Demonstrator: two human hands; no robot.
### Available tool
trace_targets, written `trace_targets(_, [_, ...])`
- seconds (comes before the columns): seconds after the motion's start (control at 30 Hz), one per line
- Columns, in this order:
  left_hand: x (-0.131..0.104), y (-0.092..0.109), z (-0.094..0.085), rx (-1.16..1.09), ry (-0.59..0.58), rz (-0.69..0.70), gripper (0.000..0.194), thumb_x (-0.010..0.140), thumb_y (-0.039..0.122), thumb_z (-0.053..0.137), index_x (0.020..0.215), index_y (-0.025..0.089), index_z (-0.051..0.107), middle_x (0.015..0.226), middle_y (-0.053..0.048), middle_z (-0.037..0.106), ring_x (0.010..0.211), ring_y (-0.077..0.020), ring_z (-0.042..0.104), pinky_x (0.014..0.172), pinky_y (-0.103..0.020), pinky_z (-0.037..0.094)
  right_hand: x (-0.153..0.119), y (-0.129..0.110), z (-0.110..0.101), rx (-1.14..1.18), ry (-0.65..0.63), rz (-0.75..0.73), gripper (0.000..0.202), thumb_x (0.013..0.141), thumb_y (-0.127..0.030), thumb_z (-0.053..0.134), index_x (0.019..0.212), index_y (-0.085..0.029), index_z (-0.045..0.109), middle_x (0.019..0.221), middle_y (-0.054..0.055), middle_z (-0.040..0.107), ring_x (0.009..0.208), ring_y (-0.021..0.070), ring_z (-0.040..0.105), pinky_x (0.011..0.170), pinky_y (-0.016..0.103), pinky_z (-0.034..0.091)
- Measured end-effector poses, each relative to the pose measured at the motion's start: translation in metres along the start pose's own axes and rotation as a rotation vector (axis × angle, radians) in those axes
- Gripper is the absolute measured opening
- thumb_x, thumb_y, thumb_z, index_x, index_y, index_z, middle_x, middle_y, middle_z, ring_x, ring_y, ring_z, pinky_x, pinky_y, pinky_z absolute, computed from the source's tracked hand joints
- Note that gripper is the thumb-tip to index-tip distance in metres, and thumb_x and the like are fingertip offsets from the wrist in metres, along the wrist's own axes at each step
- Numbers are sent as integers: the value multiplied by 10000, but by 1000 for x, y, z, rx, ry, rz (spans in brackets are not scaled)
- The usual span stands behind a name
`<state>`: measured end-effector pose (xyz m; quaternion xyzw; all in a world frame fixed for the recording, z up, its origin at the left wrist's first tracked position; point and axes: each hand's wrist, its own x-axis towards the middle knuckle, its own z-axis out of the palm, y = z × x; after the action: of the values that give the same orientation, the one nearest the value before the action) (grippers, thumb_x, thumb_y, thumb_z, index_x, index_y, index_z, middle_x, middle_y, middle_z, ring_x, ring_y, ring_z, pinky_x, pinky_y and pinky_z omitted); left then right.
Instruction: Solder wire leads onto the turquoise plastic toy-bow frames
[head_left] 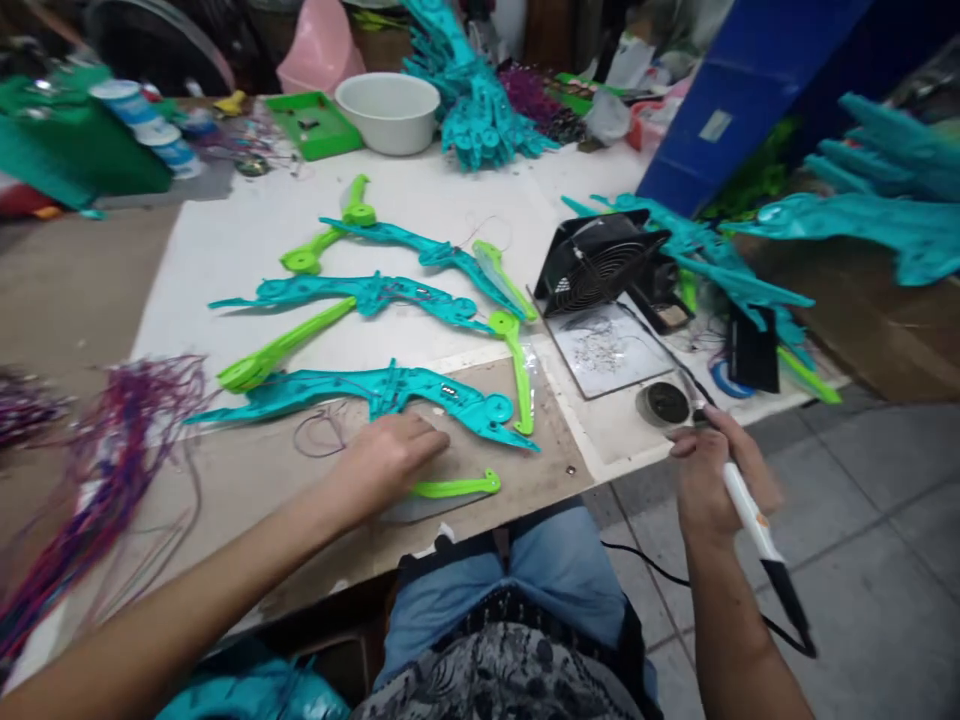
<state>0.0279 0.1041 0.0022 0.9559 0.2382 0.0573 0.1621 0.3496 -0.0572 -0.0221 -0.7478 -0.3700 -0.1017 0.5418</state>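
I had the soldering iron (748, 512) just off the table's (622, 448) near edge, pinched pen-like in the right hand (712, 480), apparently to steer its tip by the tin (666, 403). Left hand (390, 455) curled beside the nearest teal frame (337, 390); blurred, couldn't tell whether it pinched anything.

The right hand (720, 470) holds a white tool (745, 512) shaped like a fat pen. It slants, and its black back end with a cord hangs below the hand. Just ahead of that hand's fingers sits a small round pot (666, 403) with dark stuff inside. Just past the left hand (401, 450) lies a long, flat, blue-green bow piece (442, 392), running from side to side. It has a round bump to the right of that hand. I can't tell if they touch.
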Motion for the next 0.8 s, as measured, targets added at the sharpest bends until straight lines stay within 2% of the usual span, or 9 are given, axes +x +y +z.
trace_targets(0.1, [7, 3, -3, -370, 151, -246, 252, 922, 328, 450, 954, 239, 683, 921, -47, 741, 824, -180, 677, 725, -278, 504, 9, 28, -15, -181, 77, 14, 383, 818, -465, 638, 1042, -158, 677, 889, 92, 720, 881, 251, 687, 892, 433, 514])
trace_targets(0.2, [16, 9, -2, -666, 202, -436, 241, 862, 375, 524, 992, 220, 655, 854, -34, 756, 783, -183, 703, 725, -282, 536, 15, 53, -16, -325, -89, 92, 670, 641, -525, 768, 1187, -177, 598, 1182, 153, 662, 1063, 324, 639, 961, 502, 473])
trace_targets(0.27, [20, 11, 1, -789, 223, -486, 231, 836, 364, 543, 957, 190, 634, 792, -38, 750, 742, -177, 700, 705, -279, 538, 17, 64, -9, -343, -147, 157, 809, 579, -522, 801, 1259, -169, 542, 1226, 177, 634, 1098, 358, 620, 967, 538, 463])
trace_targets(0.37, [24, 10, 5, -842, 235, -498, 193, 821, 344, 544, 826, 171, 632, 748, -40, 732, 700, -158, 670, 663, -259, 512, 15, 69, 6, -249, -117, 202, 846, 573, -487, 810, 1293, -171, 499, 1211, 169, 639, 1118, 364, 612, 976, 570, 458])
trace_targets(0.43, [25, 10, 7, -796, 233, -502, 197, 817, 333, 547, 781, 168, 648, 739, -34, 719, 681, -146, 639, 638, -249, 482, 9, 58, 14, -72, -106, 170, 844, 593, -432, 818, 1319, -196, 457, 1232, 166, 625, 1142, 346, 606, 958, 542, 492])
trace_targets(0.53, [23, 11, 8, -714, 247, -519, 182, 805, 316, 567, 787, 170, 674, 739, -22, 703, 661, -136, 597, 612, -246, 441, -8, 18, 27, 168, -245, -41, 776, 672, -304, 796, 1344, -262, 411, 1318, 177, 559, 1214, 299, 564, 984, 454, 511])
trace_targets(0.6, [22, 12, 7, -679, 270, -522, 168, 797, 309, 586, 802, 173, 684, 761, -22, 702, 685, -138, 590, 627, -249, 435, -22, -16, 40, 197, -426, -257, 744, 723, -266, 759, 1366, -289, 384, 1316, 135, 557, 1217, 282, 560, 1038, 493, 473])
trace_targets(0.67, [22, 13, 6, -670, 283, -513, 165, 799, 311, 595, 800, 173, 686, 785, -25, 703, 714, -141, 590, 650, -253, 437, -32, -46, 56, 200, -560, -482, 741, 753, -194, 725, 1391, -252, 352, 1296, 145, 568, 1208, 281, 563, 1011, 501, 498])
trace_targets(0.8, [21, 14, 6, -704, 271, -511, 159, 812, 308, 594, 785, 174, 675, 763, -15, 695, 713, -140, 586, 656, -253, 443, -40, -79, 83, 189, -644, -711, 680, 809, -130, 639, 1408, -196, 324, 1297, 185, 556, 1225, 296, 535, 970, 519, 520])
